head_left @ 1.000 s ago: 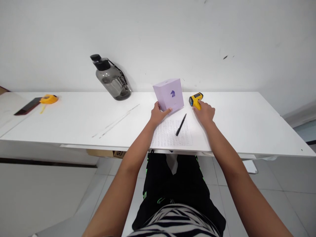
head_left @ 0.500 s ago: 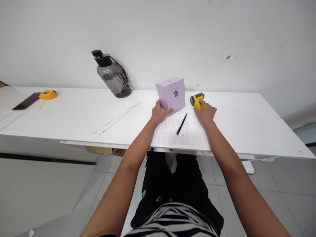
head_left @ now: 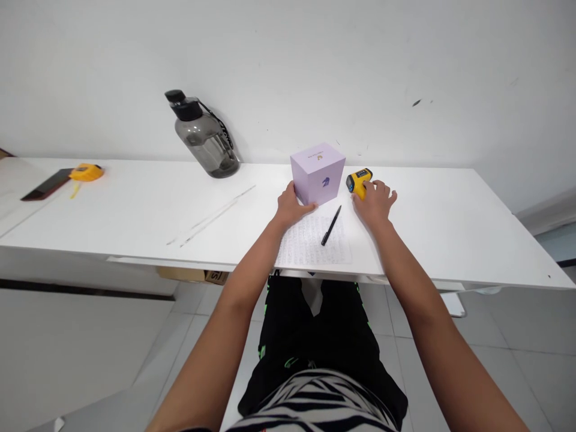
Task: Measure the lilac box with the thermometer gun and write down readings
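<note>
A light purple box (head_left: 317,174) with a dark horse-head emblem on its front stands upright on the white table. My left hand (head_left: 291,207) is closed on its lower left corner, the thumb along the bottom of the front face and the fingers at the side. To the right lies a yellow and black infrared thermometer gun (head_left: 359,179). My right hand (head_left: 374,203) has thumb and index finger about its handle, the other fingers spread on the table side. Between my hands, a black pen (head_left: 332,225) rests on a handwritten sheet of paper (head_left: 303,243).
A grey see-through water bottle (head_left: 207,144) with a black lid stands against the wall, left of the box. Farther left are a yellow tape measure (head_left: 87,173) and a dark flat object (head_left: 48,183). The table's front edge (head_left: 252,266) runs beneath my forearms.
The box has turned and tipped upright, shifting slightly right, so more of its top shows. My left hand stayed with it. My right hand's fingers spread a little more; the thermometer stayed put.
</note>
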Action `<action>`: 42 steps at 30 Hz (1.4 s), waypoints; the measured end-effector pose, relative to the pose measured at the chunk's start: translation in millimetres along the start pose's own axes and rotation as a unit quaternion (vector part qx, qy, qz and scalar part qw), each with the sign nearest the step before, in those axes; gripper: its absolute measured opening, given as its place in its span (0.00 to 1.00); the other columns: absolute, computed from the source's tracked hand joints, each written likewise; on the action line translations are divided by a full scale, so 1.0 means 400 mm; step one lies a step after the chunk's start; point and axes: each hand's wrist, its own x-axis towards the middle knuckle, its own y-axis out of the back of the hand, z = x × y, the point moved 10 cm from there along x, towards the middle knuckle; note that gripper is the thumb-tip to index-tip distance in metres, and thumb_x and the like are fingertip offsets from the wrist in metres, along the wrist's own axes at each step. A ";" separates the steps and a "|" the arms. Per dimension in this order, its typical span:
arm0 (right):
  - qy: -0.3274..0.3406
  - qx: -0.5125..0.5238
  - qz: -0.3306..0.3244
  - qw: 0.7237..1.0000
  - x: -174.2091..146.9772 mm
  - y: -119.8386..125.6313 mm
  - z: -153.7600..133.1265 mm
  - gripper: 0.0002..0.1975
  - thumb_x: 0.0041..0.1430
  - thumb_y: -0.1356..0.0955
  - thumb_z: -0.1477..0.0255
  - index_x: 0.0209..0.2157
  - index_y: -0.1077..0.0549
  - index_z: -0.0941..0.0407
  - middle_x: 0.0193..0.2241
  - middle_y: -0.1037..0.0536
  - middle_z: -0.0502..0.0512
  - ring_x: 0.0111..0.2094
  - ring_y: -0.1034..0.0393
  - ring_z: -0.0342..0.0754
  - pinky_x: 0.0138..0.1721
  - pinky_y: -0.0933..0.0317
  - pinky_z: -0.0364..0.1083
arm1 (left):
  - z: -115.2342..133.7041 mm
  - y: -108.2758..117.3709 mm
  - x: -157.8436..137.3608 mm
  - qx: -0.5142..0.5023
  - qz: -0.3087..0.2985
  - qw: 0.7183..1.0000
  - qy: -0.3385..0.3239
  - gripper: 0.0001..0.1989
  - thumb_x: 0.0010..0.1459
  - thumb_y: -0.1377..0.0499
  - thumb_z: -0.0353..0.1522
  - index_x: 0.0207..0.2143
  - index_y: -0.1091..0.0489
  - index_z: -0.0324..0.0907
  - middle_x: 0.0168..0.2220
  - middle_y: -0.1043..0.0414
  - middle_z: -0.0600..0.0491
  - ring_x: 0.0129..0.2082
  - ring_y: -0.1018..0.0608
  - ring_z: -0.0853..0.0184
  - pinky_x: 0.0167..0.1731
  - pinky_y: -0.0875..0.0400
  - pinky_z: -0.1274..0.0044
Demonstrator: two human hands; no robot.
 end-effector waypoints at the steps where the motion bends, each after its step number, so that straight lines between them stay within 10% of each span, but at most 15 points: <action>1: 0.009 0.003 0.011 1.000 -0.002 0.005 -0.007 0.24 0.70 0.33 0.62 0.63 0.23 0.54 0.67 0.26 0.75 0.67 0.35 0.71 0.72 0.50 0.80 | -0.004 -0.001 0.002 -0.003 0.003 1.000 -0.004 0.47 0.45 0.19 0.47 0.63 0.34 0.47 0.62 0.21 0.38 0.65 0.20 0.38 0.68 0.28 0.46; 10: 0.173 0.055 -0.012 0.983 -0.029 0.018 -0.116 0.20 0.72 0.37 0.72 0.52 0.14 0.55 0.47 0.17 0.66 0.50 0.23 0.61 0.64 0.36 0.65 | -0.068 -0.017 0.037 -0.050 0.040 0.997 -0.038 0.61 0.44 0.18 0.46 0.75 0.43 0.50 0.78 0.39 0.34 0.76 0.30 0.36 0.75 0.36 0.46; 16: 0.259 0.022 -0.195 0.946 -0.104 -0.033 -0.201 0.23 0.76 0.37 0.74 0.60 0.13 0.54 0.49 0.13 0.64 0.46 0.18 0.59 0.52 0.30 0.54 | -0.095 -0.001 0.053 -0.068 0.106 0.990 -0.059 0.57 0.52 0.21 0.39 0.77 0.47 0.49 0.80 0.45 0.34 0.82 0.39 0.39 0.81 0.46 0.49; 22: 0.209 0.022 -0.259 0.943 -0.121 -0.037 -0.196 0.25 0.78 0.38 0.76 0.65 0.15 0.53 0.61 0.13 0.62 0.59 0.17 0.61 0.58 0.28 0.53 | -0.097 0.014 0.049 -0.071 0.150 0.985 -0.056 0.52 0.55 0.25 0.36 0.76 0.48 0.51 0.80 0.44 0.36 0.83 0.40 0.40 0.83 0.50 0.48; 42: 0.240 0.109 -0.111 0.958 -0.090 0.022 -0.193 0.18 0.78 0.34 0.70 0.54 0.12 0.54 0.46 0.11 0.65 0.50 0.18 0.60 0.49 0.27 0.54 | -0.091 0.018 0.047 -0.108 0.129 0.986 -0.016 0.50 0.52 0.25 0.36 0.73 0.42 0.51 0.76 0.37 0.36 0.77 0.33 0.42 0.78 0.39 0.48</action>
